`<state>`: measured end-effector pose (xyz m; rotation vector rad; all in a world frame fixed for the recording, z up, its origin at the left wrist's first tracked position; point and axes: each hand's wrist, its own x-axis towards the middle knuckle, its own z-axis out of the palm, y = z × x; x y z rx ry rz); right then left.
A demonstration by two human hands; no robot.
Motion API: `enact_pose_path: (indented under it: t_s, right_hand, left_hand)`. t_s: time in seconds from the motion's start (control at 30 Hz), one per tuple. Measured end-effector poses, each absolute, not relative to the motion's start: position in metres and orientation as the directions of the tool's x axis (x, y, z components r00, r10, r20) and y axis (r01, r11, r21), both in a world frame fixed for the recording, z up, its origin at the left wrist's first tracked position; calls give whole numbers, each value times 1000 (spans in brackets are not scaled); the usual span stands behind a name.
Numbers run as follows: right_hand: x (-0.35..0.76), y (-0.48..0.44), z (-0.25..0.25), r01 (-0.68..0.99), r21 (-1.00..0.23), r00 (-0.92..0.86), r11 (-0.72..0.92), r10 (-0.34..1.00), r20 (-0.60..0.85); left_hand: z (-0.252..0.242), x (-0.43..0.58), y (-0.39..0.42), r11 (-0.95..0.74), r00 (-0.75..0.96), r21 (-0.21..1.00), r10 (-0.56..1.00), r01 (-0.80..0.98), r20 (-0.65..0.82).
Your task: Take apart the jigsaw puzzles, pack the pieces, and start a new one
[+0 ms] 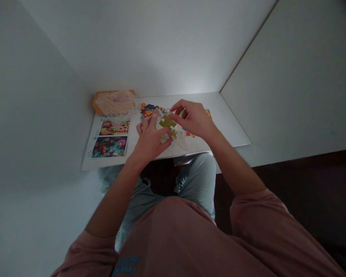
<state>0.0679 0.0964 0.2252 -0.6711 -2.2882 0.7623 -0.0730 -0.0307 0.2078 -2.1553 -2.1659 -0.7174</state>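
Note:
Green jigsaw puzzle pieces (167, 121) show through or against a clear plastic bag (182, 143) held up between my hands, over the near part of the white table. My left hand (150, 139) grips the bag's left side, with the index finger stretched along its upper edge and the thumb near its lower part. At the upper right, my right hand (194, 118) has thumb and index finger drawn close together at the bag's top edge. Whether its fingertips also touch a green piece is hard to see. Behind both hands lies a pile of colourful puzzle pieces (147, 110), partly hidden.
An orange box (98, 100) stands at the table's back left, with bubble wrap (117, 103) over it. In front lies a sheet with two printed pictures (111, 146). White walls enclose the white table (229, 129) at the back and sides.

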Motion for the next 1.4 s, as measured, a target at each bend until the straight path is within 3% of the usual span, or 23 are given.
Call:
enact_pose_path:
  t_s: [0.33,0.57,0.73,0.93,1.17,1.4]
  right_hand:
    - [94,113,194,295,-698,-717,652,634,290]
    - [123,152,113,552,-509,-691,661,704,164]
    - [123,146,84,619,-429,-663,658,731,163]
    - [146,146,67,747,-442,-411,496,868,279]
    - [185,143,48,819,-451,-285,356,933,218]
    - [199,163,42,837,-482,-224,260,966,132]
  left_hand:
    - [213,-71,-32,-20,-84,328,950,944,301]
    - [219,-74,-38,50,-150,297,933,954,327]
    - [221,-75,-40,71,-167,295,935,953,314]
    - [217,-78,-43,102,-193,281,929,954,317]
    - [222,-74,-43,143,-218,253,929,957,299]
    - [221,-75,-43,158,-256,330,926,931,278]
